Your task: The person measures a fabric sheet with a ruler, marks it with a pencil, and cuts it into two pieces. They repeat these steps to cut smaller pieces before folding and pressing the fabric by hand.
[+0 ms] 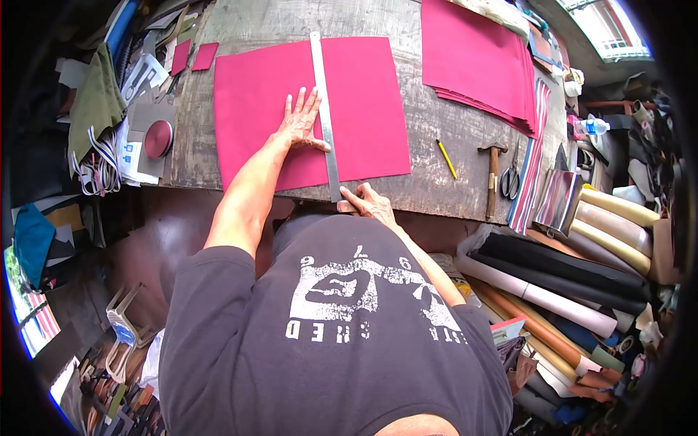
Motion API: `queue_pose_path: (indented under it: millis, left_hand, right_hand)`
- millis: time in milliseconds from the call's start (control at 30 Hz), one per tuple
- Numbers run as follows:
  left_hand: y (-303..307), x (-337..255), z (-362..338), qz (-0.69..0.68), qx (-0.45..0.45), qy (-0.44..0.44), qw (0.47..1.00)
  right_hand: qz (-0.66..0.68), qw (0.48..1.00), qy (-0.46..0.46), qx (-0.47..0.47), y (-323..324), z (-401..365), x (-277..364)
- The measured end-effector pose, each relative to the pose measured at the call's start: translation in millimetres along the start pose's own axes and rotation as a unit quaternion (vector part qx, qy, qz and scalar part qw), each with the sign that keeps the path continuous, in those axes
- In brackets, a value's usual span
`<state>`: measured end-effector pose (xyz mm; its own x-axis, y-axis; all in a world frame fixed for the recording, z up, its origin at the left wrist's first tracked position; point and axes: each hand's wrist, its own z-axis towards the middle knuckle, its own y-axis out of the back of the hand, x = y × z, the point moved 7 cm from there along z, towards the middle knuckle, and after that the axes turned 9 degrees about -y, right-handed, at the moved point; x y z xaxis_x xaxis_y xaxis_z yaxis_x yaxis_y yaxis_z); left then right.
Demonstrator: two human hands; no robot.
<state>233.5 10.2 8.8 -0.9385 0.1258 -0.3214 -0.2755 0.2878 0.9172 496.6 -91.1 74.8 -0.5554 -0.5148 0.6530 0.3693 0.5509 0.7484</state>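
On the worn wooden bench [436, 182], a red sheet [363, 102] lies flat near the close edge. Metal ruler [321, 80] laid across it, far side to near, both ends past the sheet. Left hand [300, 123] spread on the sheet, grip open, thumb on the ruler. Right hand [371, 204] at the ruler's near end, fingers bent; cannot tell if its grip is closed. Rightward: yellow pencil [446, 160], hammer [492, 178], scissors [510, 183]. Beyond: stacked red sheets [472, 65].
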Motion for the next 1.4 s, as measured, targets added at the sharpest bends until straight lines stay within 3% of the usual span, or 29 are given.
queue_pose_path:
  millis: [200, 400, 933, 1000, 1067, 1133, 1200, 1267, 1333, 1400]
  left_hand:
    - [1, -1, -1, -0.011, -0.008, -0.001, 1.0]
    - [3, -2, -1, -0.017, -0.013, -0.001, 1.0]
    - [3, -1, 1, -0.012, -0.005, 0.007, 1.0]
    - [4, -3, 1, -0.003, 0.003, 0.014, 1.0]
    - [10, -6, 2, 0.001, 0.004, 0.018, 1.0]
    - [19, -11, 4, 0.001, 0.002, 0.025, 1.0]
    - [20, -10, 9, 0.001, -0.001, 0.024, 1.0]
    - [21, -1, 22, 0.002, -0.01, 0.019, 1.0]
    - [41, -2, 32, 0.027, -0.016, -0.006, 0.999]
    - [57, 0, 46, 0.047, 0.016, -0.012, 0.999]
  right_hand:
    - [-0.006, 1.0, -0.026, 0.005, 1, 2, 1]
    - [0.023, 0.997, 0.04, -0.061, -18, 10, -9]
    - [0.064, 0.996, -0.039, -0.04, 6, 19, 3]
    - [0.129, 0.985, -0.091, -0.074, 11, 16, -3]
    - [0.133, 0.969, -0.071, -0.194, 21, 6, -20]
    - [0.145, 0.943, -0.11, -0.28, 56, -1, -20]
    - [0.319, 0.876, -0.234, -0.275, 58, -12, -51]
    - [0.15, 0.92, -0.192, -0.307, 82, -16, -60]
    - [0.292, 0.872, -0.325, -0.221, 68, -20, -89]
    - [0.311, 0.847, -0.405, -0.15, 69, -15, -89]
